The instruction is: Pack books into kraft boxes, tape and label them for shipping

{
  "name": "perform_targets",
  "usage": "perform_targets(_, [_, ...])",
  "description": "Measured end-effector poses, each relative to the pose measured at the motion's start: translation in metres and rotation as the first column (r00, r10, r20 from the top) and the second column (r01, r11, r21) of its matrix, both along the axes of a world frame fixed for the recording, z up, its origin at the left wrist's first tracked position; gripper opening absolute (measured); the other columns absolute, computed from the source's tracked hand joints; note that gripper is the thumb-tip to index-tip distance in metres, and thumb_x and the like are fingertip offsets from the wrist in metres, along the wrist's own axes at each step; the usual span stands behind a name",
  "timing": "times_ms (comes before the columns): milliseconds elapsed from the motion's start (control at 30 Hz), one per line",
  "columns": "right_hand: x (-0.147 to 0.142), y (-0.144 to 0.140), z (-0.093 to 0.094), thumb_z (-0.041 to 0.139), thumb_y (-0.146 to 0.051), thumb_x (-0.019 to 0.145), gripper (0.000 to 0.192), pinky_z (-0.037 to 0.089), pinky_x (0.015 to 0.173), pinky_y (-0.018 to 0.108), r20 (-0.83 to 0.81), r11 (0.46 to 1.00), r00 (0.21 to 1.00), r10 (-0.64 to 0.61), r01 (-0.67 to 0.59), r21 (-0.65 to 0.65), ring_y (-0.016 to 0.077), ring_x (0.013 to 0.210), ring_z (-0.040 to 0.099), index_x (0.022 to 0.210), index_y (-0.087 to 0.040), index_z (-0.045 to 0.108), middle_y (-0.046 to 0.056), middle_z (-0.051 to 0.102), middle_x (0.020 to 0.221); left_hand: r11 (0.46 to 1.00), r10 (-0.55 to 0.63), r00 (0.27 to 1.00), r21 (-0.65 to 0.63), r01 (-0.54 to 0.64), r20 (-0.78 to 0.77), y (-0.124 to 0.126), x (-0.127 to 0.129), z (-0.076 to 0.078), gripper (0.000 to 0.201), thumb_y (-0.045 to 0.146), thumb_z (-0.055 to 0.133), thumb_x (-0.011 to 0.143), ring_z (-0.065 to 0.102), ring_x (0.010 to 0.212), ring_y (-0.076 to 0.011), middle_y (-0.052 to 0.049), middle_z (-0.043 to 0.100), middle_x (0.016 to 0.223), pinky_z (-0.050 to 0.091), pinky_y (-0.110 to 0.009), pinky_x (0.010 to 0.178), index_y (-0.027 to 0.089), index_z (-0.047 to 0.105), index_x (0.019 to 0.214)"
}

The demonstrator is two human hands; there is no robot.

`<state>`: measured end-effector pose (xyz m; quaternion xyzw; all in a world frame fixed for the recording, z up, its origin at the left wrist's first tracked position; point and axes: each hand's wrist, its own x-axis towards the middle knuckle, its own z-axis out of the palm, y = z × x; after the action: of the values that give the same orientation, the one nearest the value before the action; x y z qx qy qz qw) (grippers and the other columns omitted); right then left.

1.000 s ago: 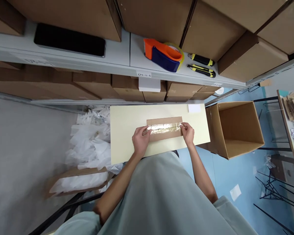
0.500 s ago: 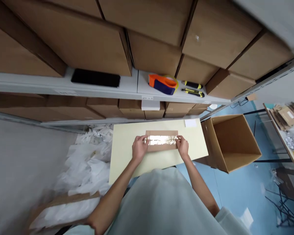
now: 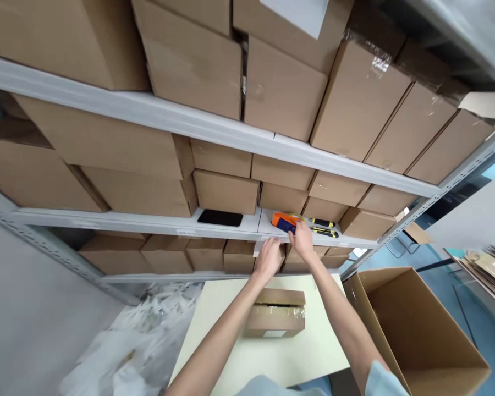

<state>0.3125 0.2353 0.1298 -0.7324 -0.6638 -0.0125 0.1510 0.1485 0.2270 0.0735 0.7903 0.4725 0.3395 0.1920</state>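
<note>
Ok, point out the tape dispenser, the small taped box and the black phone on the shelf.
tape dispenser [image 3: 284,221], head view, on its orange top.
small taped box [image 3: 275,320], head view, on its taped front face.
black phone [image 3: 220,218], head view, on the middle of its screen.

Matt brown cardboard box [image 3: 275,320] with glossy clear tape [image 3: 278,312]

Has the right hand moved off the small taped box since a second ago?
Yes. The right hand has left the box and gone up to the shelf, onto the tape dispenser.
</note>
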Motion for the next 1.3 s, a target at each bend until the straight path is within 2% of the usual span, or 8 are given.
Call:
perform_targets(100, [-0.013,0.033,0.026,0.064,-0.022,0.103,0.048,0.047,0.122,0.045,0.041,0.987,0.999,-0.025,0.032,-0.157,0.0349,0.142,0.064,0.147,-0.003,0.061,0.030,0.067,0.150,0.995,0.008,0.996,0.097,-0.016,0.085,0.028,0.009,0.050,0.056,-0.007,0.050,0.082,0.070,0.126,-0.0314,-0.014,0.075,0.134,0.057,-0.049,0.117,0.021,0.082,0.120])
perform_targets(200, [-0.020,0.046,0.028,0.072,-0.016,0.095,0.046,0.051,0.115,0.042,0.030,0.976,0.998,-0.049,0.054,-0.212,0.0331,0.128,0.074,0.139,-0.004,0.066,0.028,0.077,0.134,0.990,0.015,0.990,0.136,-0.034,0.138,0.037,0.006,0.071,0.058,-0.009,0.051,0.078,0.070,0.123,-0.0308,-0.013,0.075,0.130,0.058,-0.049,0.116,0.021,0.081,0.117])
perform_targets(500, [-0.007,0.001,-0.007,0.059,-0.033,0.104,0.049,0.057,0.108,0.042,-0.271,0.994,0.962,-0.031,0.000,-0.113,0.0308,0.123,0.074,0.148,-0.010,0.056,0.023,0.075,0.139,1.000,0.003,0.937,-0.001,-0.002,0.350,-0.015,-0.022,0.036,0.040,0.005,0.054,0.093,0.079,0.105,-0.0235,-0.010,0.078,0.129,0.067,-0.039,0.100,0.022,0.078,0.121])
perform_targets(567, [-0.008,-0.035,-0.029,0.061,-0.045,0.102,0.050,0.060,0.106,0.044,-0.611,1.000,0.792,0.016,-0.029,-0.011,0.0300,0.118,0.075,0.142,-0.014,0.060,0.018,0.078,0.133,0.997,-0.003,0.903,-0.070,0.037,0.430,-0.044,-0.028,0.020,0.029,0.017,0.058,0.099,0.080,0.096,-0.0217,-0.009,0.079,0.124,0.069,-0.038,0.093,0.023,0.077,0.121])
perform_targets(667, [-0.021,-0.102,-0.060,0.070,-0.059,0.096,0.055,0.061,0.109,0.045,-0.927,0.996,0.363,0.089,-0.048,0.077,0.0291,0.116,0.077,0.130,-0.017,0.066,0.015,0.081,0.127,0.985,0.001,0.852,-0.145,0.088,0.523,-0.093,-0.035,-0.003,0.021,0.029,0.063,0.103,0.080,0.095,-0.0212,-0.007,0.080,0.115,0.069,-0.037,0.092,0.024,0.076,0.119])
perform_targets(767, [-0.039,-0.164,-0.079,0.076,-0.063,0.094,0.058,0.058,0.115,0.045,-0.974,0.998,0.222,0.048,-0.036,0.041,0.0281,0.121,0.076,0.132,-0.020,0.067,0.014,0.080,0.131,0.968,0.041,0.838,-0.228,0.101,0.545,-0.140,-0.040,-0.023,0.018,0.033,0.067,0.103,0.080,0.095,-0.0210,-0.007,0.080,0.113,0.069,-0.036,0.093,0.023,0.077,0.115])
perform_targets(1033, [-0.059,-0.251,-0.105,0.067,-0.074,0.099,0.062,0.061,0.112,0.044,-0.931,0.994,0.352,-0.093,-0.015,-0.105,0.0281,0.121,0.074,0.134,-0.023,0.065,0.012,0.078,0.130,0.880,0.024,0.893,-0.433,0.194,0.449,-0.209,-0.065,-0.052,0.022,0.042,0.069,0.102,0.079,0.092,-0.0221,-0.006,0.082,0.108,0.069,-0.037,0.088,0.025,0.082,0.108])
perform_targets(1300, [-0.058,-0.296,-0.096,0.072,-0.065,0.100,0.048,0.061,0.095,0.037,-0.864,0.985,0.495,-0.087,-0.086,-0.149,0.0258,0.103,0.072,0.126,-0.025,0.064,0.007,0.075,0.110,0.897,0.071,0.872,-0.413,0.157,0.485,-0.179,-0.104,-0.005,0.045,0.055,0.069,0.102,0.076,0.107,-0.0223,-0.009,0.077,0.128,0.066,-0.034,0.091,0.023,0.080,0.131])
